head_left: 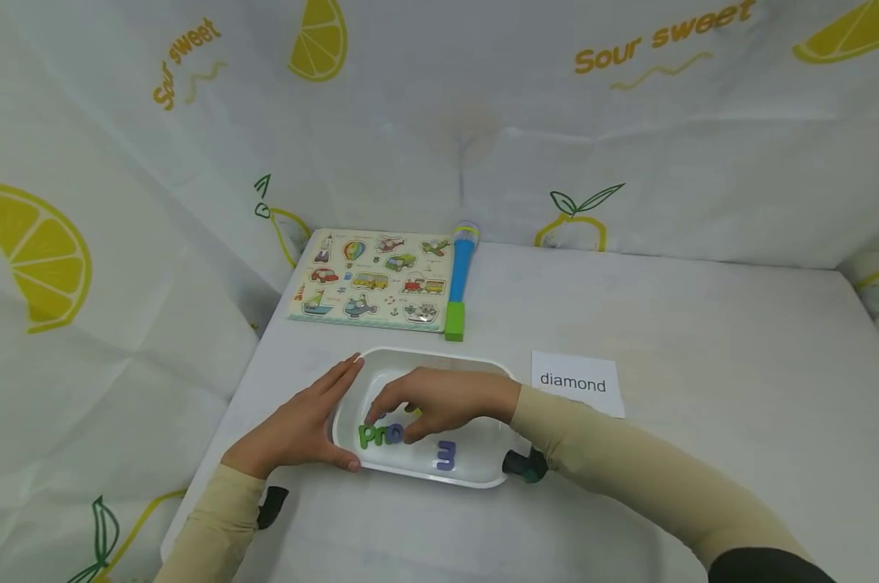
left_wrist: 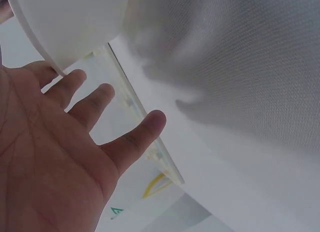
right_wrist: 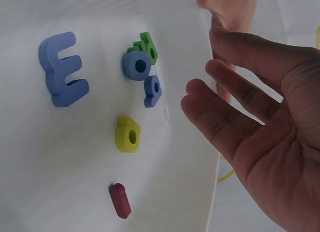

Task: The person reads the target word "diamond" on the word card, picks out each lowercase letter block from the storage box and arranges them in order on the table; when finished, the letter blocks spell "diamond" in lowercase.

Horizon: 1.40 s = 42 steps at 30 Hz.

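A white tray (head_left: 439, 479) holds several foam letters. My left hand (head_left: 304, 425) rests along the tray's left side, fingers straight and thumb near the front corner; in the left wrist view, fingertips meet its rim (left_wrist: 37, 42). Over the tray hovers my right hand (head_left: 442, 397), fingers loosely bent. The right wrist view shows nothing between its fingers (right_wrist: 210, 112). Below them in the tray are a purple-blue m (right_wrist: 60, 70), green letters (right_wrist: 147, 45), a blue o (right_wrist: 136, 66), a smaller blue letter (right_wrist: 152, 91), a yellow letter (right_wrist: 128, 134) and a thin red piece (right_wrist: 120, 200).
A white card (head_left: 578, 384) printed "diamond" lies right of the tray, partly behind my right sleeve (head_left: 629, 461). Behind the tray lie a vehicle picture puzzle board (head_left: 372, 280) and a blue toy microphone (head_left: 460, 271) with a green end. A lemon-print cloth (head_left: 424, 146) hangs behind the table.
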{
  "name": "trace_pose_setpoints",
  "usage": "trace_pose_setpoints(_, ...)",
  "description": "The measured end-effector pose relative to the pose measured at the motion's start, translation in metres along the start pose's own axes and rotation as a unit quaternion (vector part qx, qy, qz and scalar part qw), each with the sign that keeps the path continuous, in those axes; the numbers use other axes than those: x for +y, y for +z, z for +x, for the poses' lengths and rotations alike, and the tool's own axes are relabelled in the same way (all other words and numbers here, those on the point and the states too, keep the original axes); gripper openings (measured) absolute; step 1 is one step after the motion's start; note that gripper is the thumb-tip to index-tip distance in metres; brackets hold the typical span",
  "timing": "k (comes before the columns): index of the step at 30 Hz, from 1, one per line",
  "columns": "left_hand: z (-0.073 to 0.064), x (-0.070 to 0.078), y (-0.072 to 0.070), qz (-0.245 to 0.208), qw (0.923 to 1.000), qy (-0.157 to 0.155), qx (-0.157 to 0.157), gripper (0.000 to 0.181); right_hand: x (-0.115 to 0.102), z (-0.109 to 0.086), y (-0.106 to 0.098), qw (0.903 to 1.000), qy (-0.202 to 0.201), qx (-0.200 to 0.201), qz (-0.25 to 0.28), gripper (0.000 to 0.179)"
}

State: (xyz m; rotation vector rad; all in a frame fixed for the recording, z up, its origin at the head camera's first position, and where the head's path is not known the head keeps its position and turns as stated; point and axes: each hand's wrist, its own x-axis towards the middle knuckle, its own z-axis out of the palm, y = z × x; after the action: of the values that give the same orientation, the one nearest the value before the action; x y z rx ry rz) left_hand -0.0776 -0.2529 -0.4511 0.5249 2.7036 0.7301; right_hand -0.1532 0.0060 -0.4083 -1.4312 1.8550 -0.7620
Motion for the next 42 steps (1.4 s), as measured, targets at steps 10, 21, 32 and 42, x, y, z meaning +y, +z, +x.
trace_pose_setpoints(10,-0.003,0.001,-0.002,-0.018,0.9998,-0.002,-0.009,0.141,0.012,0.031,0.019,1.0000,-0.007,0.003,0.005,0.040)
trace_pose_setpoints(21,-0.004,-0.003,0.001,-0.021,0.9997,0.005,-0.006,0.141,0.023,0.046,0.028,0.9991,-0.026,0.010,-0.032,0.029)
trace_pose_setpoints(32,-0.003,-0.003,-0.001,-0.014,0.9997,0.016,-0.008,0.141,0.033,0.061,0.042,0.9959,-0.037,0.018,-0.080,0.020)
trace_pose_setpoints(42,-0.002,-0.002,-0.003,-0.002,0.9995,0.032,-0.005,0.138,0.027,0.065,0.047,0.9864,-0.062,0.029,-0.149,0.021)
